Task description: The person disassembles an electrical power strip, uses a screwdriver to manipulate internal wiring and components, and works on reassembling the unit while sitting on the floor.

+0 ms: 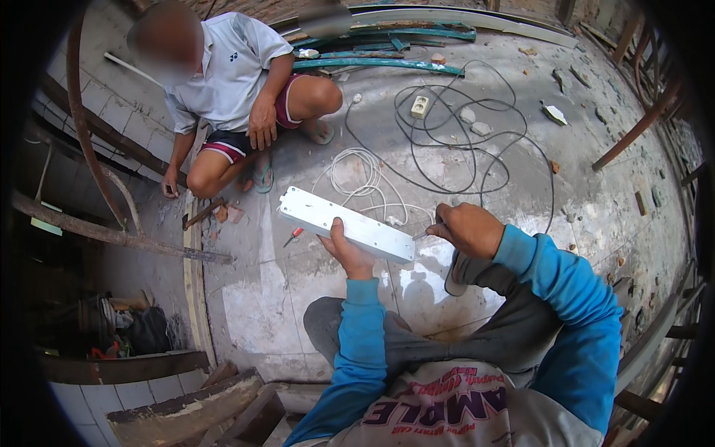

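Note:
A long white power strip [350,223] is tilted above the floor, its flat side with small screws facing up. My left hand [348,252] grips it from below, thumb over the near edge. Closed fingers of my right hand [469,229] hold a thin-shafted tool [421,235], which looks like a screwdriver, at the strip's right end. Most of that tool is hidden by the hand. On the floor just beyond my left hand lies a red-handled screwdriver [295,235]. A coiled white cable [356,173] rests behind the strip.
A black extension cable [477,149] with a cream socket block [420,107] sprawls over the floor. Another person [231,82] squats at the far left. Green metal bars [387,63] lie at the back, rubble [555,114] at the right. A rusty pipe frame [119,235] stands left.

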Tool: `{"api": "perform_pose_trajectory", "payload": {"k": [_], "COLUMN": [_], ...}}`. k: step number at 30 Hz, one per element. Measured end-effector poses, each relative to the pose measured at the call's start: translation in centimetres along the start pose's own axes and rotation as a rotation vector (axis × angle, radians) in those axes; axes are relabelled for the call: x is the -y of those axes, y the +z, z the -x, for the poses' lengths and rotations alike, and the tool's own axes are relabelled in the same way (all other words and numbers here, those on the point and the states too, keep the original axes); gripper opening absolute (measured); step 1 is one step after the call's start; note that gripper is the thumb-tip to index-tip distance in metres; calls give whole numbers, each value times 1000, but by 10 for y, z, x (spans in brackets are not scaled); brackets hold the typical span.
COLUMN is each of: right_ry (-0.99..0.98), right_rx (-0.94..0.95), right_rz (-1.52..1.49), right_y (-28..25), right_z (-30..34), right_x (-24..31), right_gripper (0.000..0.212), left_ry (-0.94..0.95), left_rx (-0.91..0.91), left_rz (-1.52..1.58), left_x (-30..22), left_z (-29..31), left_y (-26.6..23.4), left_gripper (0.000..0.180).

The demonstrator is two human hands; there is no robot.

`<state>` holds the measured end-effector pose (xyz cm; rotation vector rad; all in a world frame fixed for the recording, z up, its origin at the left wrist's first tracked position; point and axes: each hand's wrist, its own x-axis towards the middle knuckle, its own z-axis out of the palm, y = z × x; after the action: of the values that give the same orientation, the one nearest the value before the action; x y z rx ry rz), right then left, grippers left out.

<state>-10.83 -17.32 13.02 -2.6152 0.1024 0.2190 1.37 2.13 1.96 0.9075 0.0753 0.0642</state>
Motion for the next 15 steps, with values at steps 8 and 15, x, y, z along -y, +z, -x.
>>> {"api": "perform_pose_trajectory", "payload": {"k": [8,15], "right_ry": [-297,24], "right_rx": [-177,24], "right_rz": [-81,-56], "right_y": [-7,-17], "right_z": [3,-1], "right_x": [-1,14], "right_gripper": [24,18], "left_ry": [-71,-64], "left_rx": [24,-2], "left_rz": [49,36], "left_x": [0,-1], "left_z": [-1,0], "left_y": [1,2], "left_gripper": [39,39]}}
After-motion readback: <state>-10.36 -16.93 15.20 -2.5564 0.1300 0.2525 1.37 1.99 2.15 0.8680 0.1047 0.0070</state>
